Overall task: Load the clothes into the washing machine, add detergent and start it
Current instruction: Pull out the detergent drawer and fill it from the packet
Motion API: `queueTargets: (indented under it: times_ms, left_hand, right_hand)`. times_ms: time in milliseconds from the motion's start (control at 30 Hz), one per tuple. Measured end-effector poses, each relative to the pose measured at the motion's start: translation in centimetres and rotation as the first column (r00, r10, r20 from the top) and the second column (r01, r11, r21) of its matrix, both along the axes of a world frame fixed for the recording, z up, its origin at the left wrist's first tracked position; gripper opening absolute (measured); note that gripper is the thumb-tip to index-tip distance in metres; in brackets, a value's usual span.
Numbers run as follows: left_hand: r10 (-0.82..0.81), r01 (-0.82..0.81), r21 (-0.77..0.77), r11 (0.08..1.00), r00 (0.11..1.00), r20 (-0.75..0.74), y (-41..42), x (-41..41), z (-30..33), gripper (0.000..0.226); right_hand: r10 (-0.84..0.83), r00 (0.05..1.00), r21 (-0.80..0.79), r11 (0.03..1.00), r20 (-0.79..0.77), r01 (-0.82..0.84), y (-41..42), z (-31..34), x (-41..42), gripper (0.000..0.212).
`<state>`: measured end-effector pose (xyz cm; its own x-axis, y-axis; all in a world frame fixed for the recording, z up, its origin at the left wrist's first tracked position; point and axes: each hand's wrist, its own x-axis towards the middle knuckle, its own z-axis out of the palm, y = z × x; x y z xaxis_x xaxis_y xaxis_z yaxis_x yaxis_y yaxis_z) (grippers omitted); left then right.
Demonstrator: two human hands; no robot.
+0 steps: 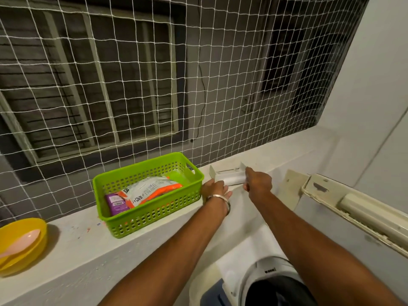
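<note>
While both arms stretch out over the ledge (72,246), the head view shows the white detergent drawer (228,175) lying on it, just right of the green basket (141,219), long axis running left to right across the reach. The right hand (258,181) is at the drawer's right end, fingers curled onto it as if gripping; I can't see the fingertips clearly. The left hand (215,189) rests at the drawer's near left corner, fingers fairly straight and touching it, bangles on the wrist. The detergent packet (152,189) lies in the basket, to the left of both hands, so the left hand is nearer to it. Below, the washing machine (273,281) shows its round opening at the bottom edge. A yellow bowl (33,248) with a pink spoon (24,241) sits far left.
</note>
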<state>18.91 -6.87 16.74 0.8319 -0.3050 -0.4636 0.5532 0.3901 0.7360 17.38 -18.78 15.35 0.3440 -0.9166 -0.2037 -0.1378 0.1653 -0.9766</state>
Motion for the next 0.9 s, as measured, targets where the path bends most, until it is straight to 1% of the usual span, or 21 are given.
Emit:
queueTargets:
  times_ms: [133, 233, 333, 467, 533, 567, 633, 667, 800, 900]
  left_hand:
    - [0.019, -0.019, -0.023, 1.0, 1.0, 0.006, 0.1, -0.2, -0.4, 0.05]
    - [0.028, -0.027, -0.049, 0.998, 1.0, 0.008, 0.2, -0.1, -0.4, 0.05]
    - [0.021, -0.02, -0.052, 0.998, 1.0, 0.005, 0.3, -0.2, -0.5, 0.051]
    - [-0.002, 0.004, -0.042, 0.999, 1.0, 0.026, 0.7, -0.7, -0.5, 0.055]
    - [-0.012, 0.013, -0.014, 1.0, 0.999, 0.044, 1.1, -1.2, -0.4, 0.051]
    - [-0.022, 0.022, 0.003, 1.0, 0.998, 0.051, 1.3, -1.4, -0.1, 0.043]
    - [-0.068, 0.064, 0.047, 0.997, 0.995, 0.072, 1.9, -1.8, 0.3, 0.019]
    - [-0.098, 0.091, 0.072, 0.993, 0.991, 0.089, 2.3, -2.0, 0.6, 0.014]
    - [-0.183, 0.15, 0.184, 0.971, 0.966, 0.18, 4.0, -2.5, 2.2, 0.019]
    - [-0.21, 0.163, 0.205, 0.965, 0.948, 0.238, 5.9, -2.3, 3.9, 0.02]
  right_hand:
    - [0.011, 1.0, -0.04, 0.999, -0.012, -0.012, 0.3, 0.1, 0.3, 0.03]
    - [0.037, 0.999, -0.029, 0.999, 0.021, -0.036, 0.3, -0.1, 0.5, 0.031]
    - [0.045, 0.999, -0.025, 0.999, 0.018, -0.045, 0.5, -0.1, 0.4, 0.034]
    - [0.059, 0.998, -0.016, 0.998, 0.015, -0.059, 0.5, -0.4, 0.2, 0.033]
    - [0.063, 0.998, -0.045, 0.997, -0.007, -0.063, 0.6, -0.7, 0.2, 0.036]
    - [0.069, 0.998, -0.063, 0.996, -0.01, -0.07, 0.7, -0.7, 0.2, 0.037]
    - [0.088, 0.996, -0.085, 0.992, -0.005, -0.089, 1.6, 0.0, -0.1, 0.031]
    - [0.096, 0.995, -0.091, 0.991, -0.003, -0.096, 2.1, 0.7, -0.3, 0.028]
    - [0.171, 0.985, -0.116, 0.979, 0.022, -0.167, 4.1, 2.9, -0.9, 0.016]
    - [0.265, 0.963, -0.129, 0.958, 0.055, -0.256, 5.7, 4.3, -0.8, 0.011]
